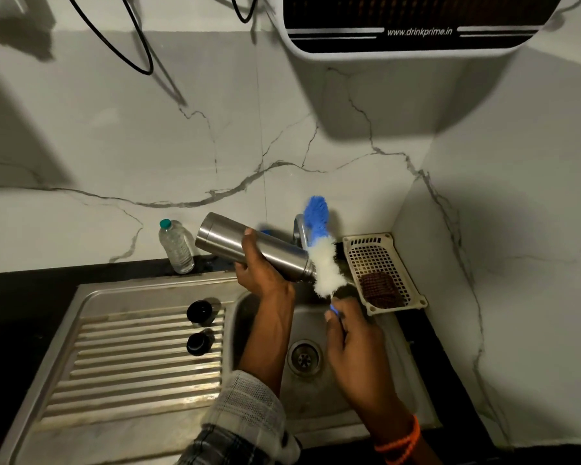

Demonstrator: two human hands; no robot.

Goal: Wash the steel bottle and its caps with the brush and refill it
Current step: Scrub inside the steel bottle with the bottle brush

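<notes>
a marble-look wall fills the background, with a purifier mounted at the top right. below it a steel sink is set in a dark counter, its ribbed drainboard on the left and its basin with the drain on the right. the bottle is held tilted over the basin, base up-left and open mouth down-right, gripped around its middle by the left hand. the brush is pinched by its handle in the closed right hand, its white bristles laid against the bottle's mouth and its blue tip pointed up. a tray with a brown scrubber is seen at the basin's right. a plastic bottle stands by the wall. two black caps rest on the drainboard, near each other
</notes>
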